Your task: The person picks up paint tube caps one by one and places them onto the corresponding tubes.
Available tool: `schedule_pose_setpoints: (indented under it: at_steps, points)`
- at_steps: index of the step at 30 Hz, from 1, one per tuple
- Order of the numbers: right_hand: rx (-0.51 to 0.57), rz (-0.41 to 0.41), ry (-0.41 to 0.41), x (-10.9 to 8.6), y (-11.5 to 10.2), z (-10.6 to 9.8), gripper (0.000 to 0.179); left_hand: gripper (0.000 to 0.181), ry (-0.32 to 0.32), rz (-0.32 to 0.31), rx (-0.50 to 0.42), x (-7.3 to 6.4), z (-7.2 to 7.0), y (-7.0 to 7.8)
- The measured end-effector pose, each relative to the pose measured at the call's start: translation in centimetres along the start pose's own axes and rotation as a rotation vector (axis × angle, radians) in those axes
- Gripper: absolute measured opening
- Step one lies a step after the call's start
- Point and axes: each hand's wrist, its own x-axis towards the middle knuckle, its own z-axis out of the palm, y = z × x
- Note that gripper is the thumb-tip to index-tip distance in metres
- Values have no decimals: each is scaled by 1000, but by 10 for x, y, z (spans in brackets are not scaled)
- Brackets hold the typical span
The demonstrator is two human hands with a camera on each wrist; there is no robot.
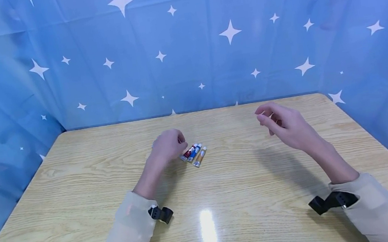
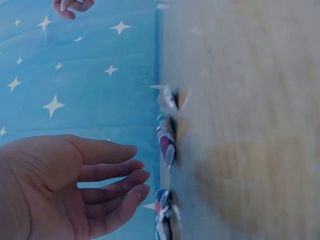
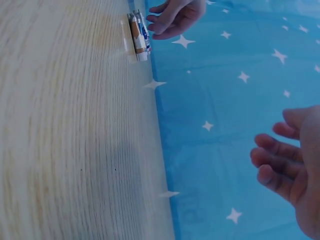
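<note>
Small paint tubes with white caps lie side by side on the wooden table: a dark red tube (image 1: pixel 189 152), a blue tube (image 1: pixel 194 152) and an ochre tube (image 1: pixel 200 157). My left hand (image 1: pixel 169 144) hovers just left of them, fingers loosely bent with nothing in them. In the left wrist view, the left hand (image 2: pixel 95 185) is apart from the tubes, and another multicoloured tube (image 2: pixel 162 212) lies lower in that view, mostly hidden by the left hand in the head view. My right hand (image 1: pixel 284 125) is raised over the table's far right, fingers relaxed and holding nothing.
The light wooden table (image 1: pixel 249 196) reaches back to a blue curtain (image 1: pixel 192 59) with white stars, which also hangs at both sides. A black wrist camera (image 1: pixel 161 214) sits on the left sleeve, another wrist camera (image 1: pixel 333 202) on the right.
</note>
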Motion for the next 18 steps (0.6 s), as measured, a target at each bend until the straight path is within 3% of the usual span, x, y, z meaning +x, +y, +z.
schedule_pose_setpoints:
  at_steps: [5, 10, 18]
  points:
    - [0, -10, 7, 0, 1, -1, 17, 20, 54, -33, -67, -1, -6, -4]
    - [-2, -10, 14, 0, 4, -2, 18, 19, 112, -41, -76, 1, -9, -7]
    - [-16, 10, 19, 0, 10, -4, 19, 20, 126, -55, -46, 4, -6, -12]
